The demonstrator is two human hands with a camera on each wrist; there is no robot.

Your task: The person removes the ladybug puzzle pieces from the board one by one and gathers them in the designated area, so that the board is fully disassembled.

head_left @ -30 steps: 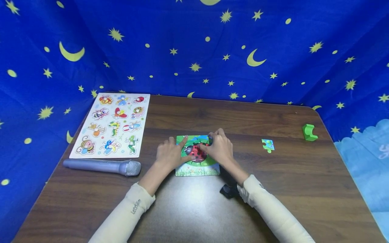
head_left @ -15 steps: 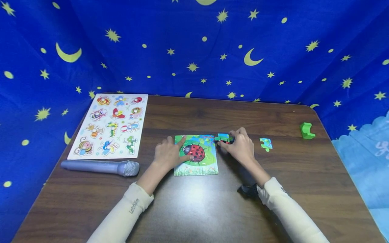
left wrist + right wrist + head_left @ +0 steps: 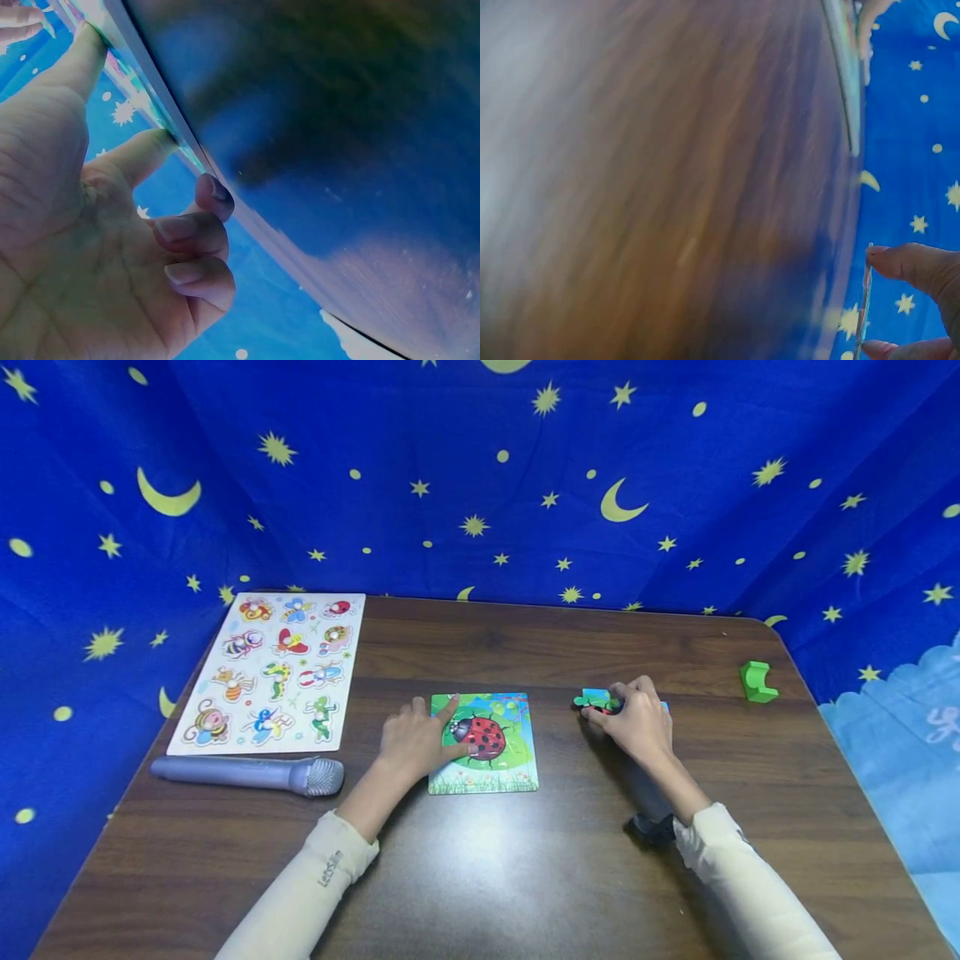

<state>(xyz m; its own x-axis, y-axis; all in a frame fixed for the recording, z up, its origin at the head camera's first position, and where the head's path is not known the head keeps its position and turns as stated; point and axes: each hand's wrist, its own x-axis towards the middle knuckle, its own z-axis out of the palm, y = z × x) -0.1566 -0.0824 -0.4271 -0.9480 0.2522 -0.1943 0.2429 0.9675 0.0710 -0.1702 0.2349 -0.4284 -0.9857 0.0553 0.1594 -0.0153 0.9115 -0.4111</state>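
Observation:
A square ladybug jigsaw puzzle [image 3: 491, 777] lies on the table in the middle of the head view. My left hand [image 3: 408, 742] rests at its left side, with thumb and index finger spread over the picture; in the left wrist view those two fingers touch the puzzle while the others curl loosely. To the right, my right hand [image 3: 637, 718] holds a green, blue and red puzzle piece [image 3: 596, 697] low over the wood. The right wrist view has that piece [image 3: 865, 296] edge-on between thumb and finger. Another puzzle piece [image 3: 664, 705] is mostly hidden behind the right hand.
A white peg puzzle board [image 3: 300, 702] with insect pictures lies at the left, and a grey microphone [image 3: 240, 772] sits below it. Far to the right is a green arched block [image 3: 759, 682]. A starry blue curtain [image 3: 420, 427] hangs behind the table [image 3: 480, 877].
My right hand has moved right from the ladybug puzzle, carrying the puzzle piece, and now covers most of the other loose piece. My left hand has stayed on the puzzle.

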